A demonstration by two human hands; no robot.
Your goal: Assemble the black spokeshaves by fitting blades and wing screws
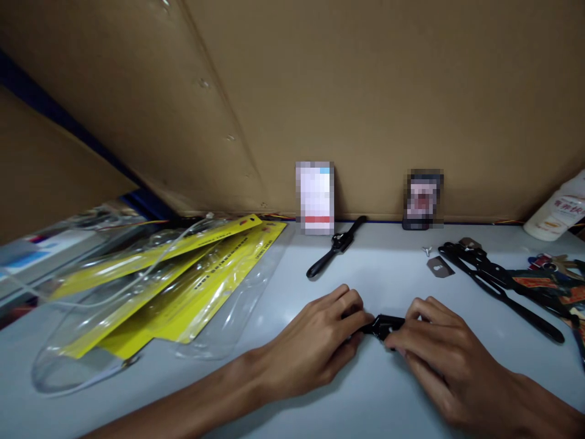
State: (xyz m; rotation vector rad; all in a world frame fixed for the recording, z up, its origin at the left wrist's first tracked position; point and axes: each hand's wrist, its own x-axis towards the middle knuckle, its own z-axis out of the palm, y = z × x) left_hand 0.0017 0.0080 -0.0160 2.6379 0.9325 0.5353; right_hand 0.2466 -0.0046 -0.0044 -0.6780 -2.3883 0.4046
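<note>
Between my two hands, low over the grey table, is a black spokeshave (387, 327). My left hand (331, 332) is closed around one of its handles. The fingers of my right hand (436, 353) pinch the other side by its middle and hide much of that end. Another black spokeshave (336, 247) lies beyond my hands at the foot of the board. To the right, a pile of black spokeshave bodies (498, 283) lies beside a flat metal blade (440, 267) and a small silver wing-shaped screw (426, 250).
Yellow cards (214, 292) in clear plastic blister packs spread across the left. A white strap (86, 385) trails below them. Two blurred phones, a light one (315, 198) and a dark one (423, 200), lean on the brown board (365, 91). A white bottle (555, 210) stands far right.
</note>
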